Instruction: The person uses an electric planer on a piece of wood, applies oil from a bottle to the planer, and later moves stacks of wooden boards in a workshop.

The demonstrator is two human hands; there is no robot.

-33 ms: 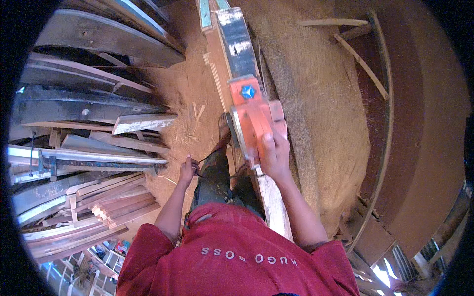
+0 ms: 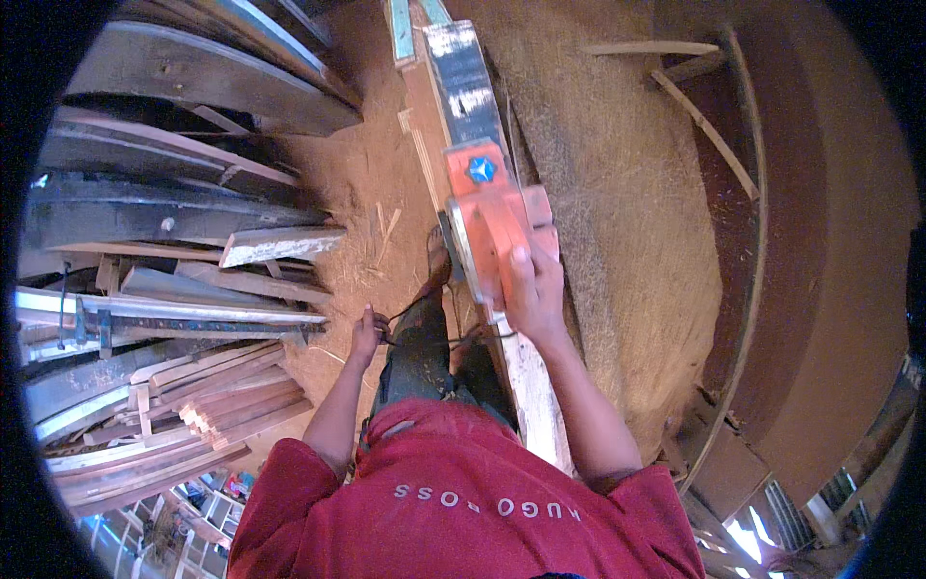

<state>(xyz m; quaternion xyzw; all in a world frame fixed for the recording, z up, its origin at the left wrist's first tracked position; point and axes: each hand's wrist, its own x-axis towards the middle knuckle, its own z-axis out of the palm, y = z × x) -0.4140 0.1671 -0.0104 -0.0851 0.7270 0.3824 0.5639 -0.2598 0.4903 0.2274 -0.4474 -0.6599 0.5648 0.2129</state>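
My right hand (image 2: 536, 294) is wrapped round the rear handle of an orange electric hand planer (image 2: 502, 227) with a blue front knob (image 2: 481, 170). The planer sits on a long wooden beam running away from me. Ahead of the tool the beam's face (image 2: 465, 82) is dark with worn white patches; behind it, a pale whitish stretch (image 2: 535, 396) shows beside my right forearm. Off to the left, my left hand (image 2: 369, 333) is closed round a black power cord (image 2: 410, 307), which runs across my legs toward the planer. The planer's sole is hidden.
Curved dark planks (image 2: 203, 72) and stacked timber (image 2: 227, 415) fill the left side. A pale green piece of wood (image 2: 401, 29) lies by the beam's far end. Wood shavings (image 2: 386, 232) litter the brown floor. Thin sticks (image 2: 709, 125) lie at right, near a large curved brown panel (image 2: 801, 241).
The planer and my right hand have slid slightly forward along the beam, away from me. My left hand stays where it was with the cord.
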